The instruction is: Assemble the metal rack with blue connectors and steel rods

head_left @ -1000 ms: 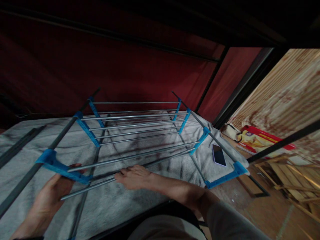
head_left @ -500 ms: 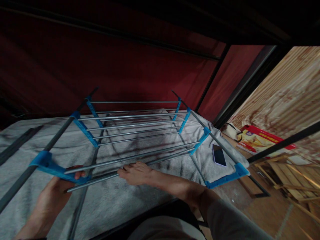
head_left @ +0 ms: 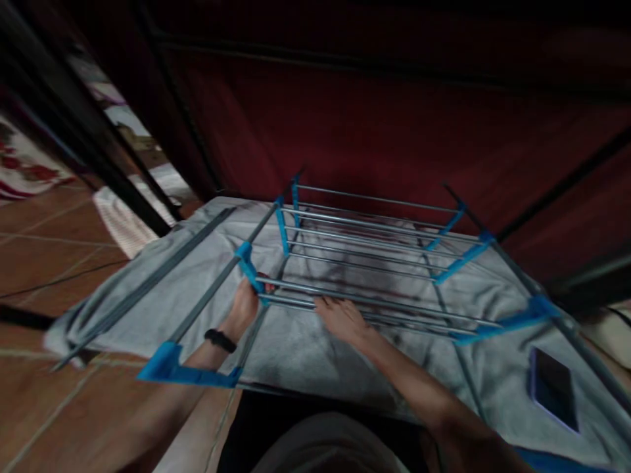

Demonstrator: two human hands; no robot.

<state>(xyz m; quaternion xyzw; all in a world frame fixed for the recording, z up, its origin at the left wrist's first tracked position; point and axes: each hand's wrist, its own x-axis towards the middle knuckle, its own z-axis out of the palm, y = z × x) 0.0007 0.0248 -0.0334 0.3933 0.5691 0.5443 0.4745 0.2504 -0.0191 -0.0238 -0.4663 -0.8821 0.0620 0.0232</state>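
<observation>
A rack of grey metal tubes and blue plastic brackets lies on a grey blanket (head_left: pixel 296 355). My left hand (head_left: pixel 245 303) is closed around a blue bracket (head_left: pixel 251 268) on the rack's left side, partly hidden behind it. My right hand (head_left: pixel 340 318) has its fingers wrapped over a grey metal rod (head_left: pixel 290 302), a little right of that bracket. The rod's left end meets the lower part of the bracket; whether it sits inside cannot be made out. Just above runs another crossbar (head_left: pixel 374 300). Nearer to me, a blue bracket (head_left: pixel 185 373) sits over my left forearm.
Loose grey tubes (head_left: pixel 158 279) lie along the blanket on the left. A phone (head_left: pixel 553 389) rests on the blanket at right. Dark frame posts (head_left: pixel 133 151) and a dark red panel (head_left: pixel 345 131) stand behind. Tiled floor (head_left: pixel 44 374) shows at left.
The view has swung left, showing more floor and the loose tubes. The rod's left end, earlier below and apart from the bracket, now meets it. Both hands keep their holds.
</observation>
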